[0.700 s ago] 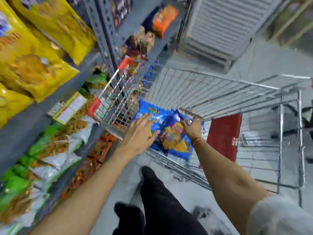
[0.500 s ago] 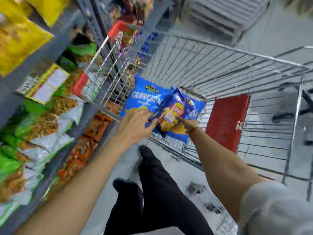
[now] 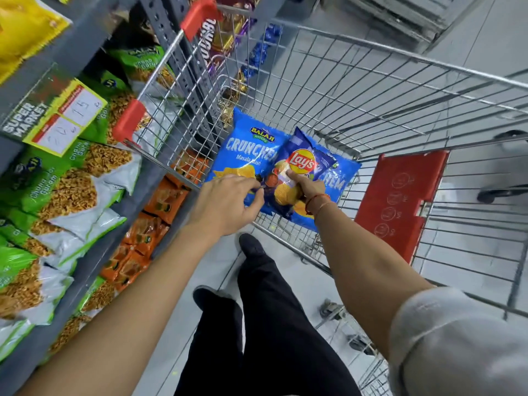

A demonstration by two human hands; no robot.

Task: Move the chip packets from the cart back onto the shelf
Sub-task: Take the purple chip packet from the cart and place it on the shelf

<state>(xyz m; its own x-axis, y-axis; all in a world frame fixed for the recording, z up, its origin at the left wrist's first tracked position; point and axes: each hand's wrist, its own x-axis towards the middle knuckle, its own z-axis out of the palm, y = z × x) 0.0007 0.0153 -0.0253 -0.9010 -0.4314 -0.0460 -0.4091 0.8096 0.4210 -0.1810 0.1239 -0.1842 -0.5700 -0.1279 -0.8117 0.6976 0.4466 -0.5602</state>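
Observation:
The wire cart stands in front of me, beside the shelf on the left. At its near end are three blue chip packets: a Balaji Crunchex packet, a dark blue Lay's packet lying over it, and a second Crunchex packet partly hidden behind. My left hand pinches the lower edge of the left Crunchex packet. My right hand grips the bottom of the Lay's packet, index finger stretched across its front.
The shelf holds green snack packets, orange packets lower down, yellow bags on top and a price tag. A red seat flap stands inside the cart. My black-trousered legs are below.
My fingers have closed from open, reaching hands onto the packets. The packets have tipped up toward me at the cart's near end. The view has swung downward.

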